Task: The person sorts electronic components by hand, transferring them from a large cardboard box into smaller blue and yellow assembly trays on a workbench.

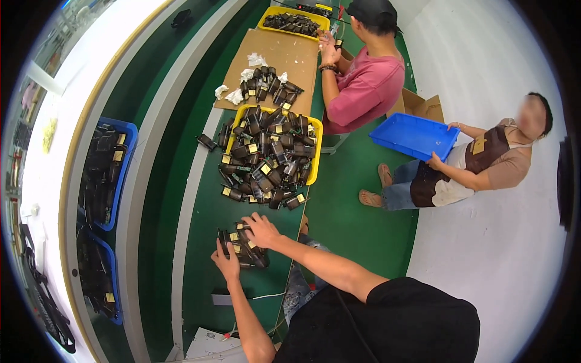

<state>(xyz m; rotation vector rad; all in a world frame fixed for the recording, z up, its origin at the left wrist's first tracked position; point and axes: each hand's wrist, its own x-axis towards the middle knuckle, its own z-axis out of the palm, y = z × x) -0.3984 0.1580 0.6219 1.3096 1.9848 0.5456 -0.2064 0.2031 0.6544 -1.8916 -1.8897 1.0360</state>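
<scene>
A small heap of dark, see-through plastic units [247,247] with yellow labels lies on the green tabletop in front of me. My left hand [227,261] rests against the heap's left side, fingers extended and touching the units. Over the upper right of the heap lies my right hand [262,231], its fingers spread. Neither hand is wrapped around a single unit; the fingertips partly cover those beneath. Farther up the table, a yellow tray [319,145] overflows with similar units, some of which lie loose around its near edge.
Beyond the tray, cardboard [239,54] carries more units and crumpled white paper. A seated person [369,91] works there beside another yellow tray [264,23]. At right, a standing person [484,163] holds a blue tray [417,136]. Blue bins [134,136] line the left shelf.
</scene>
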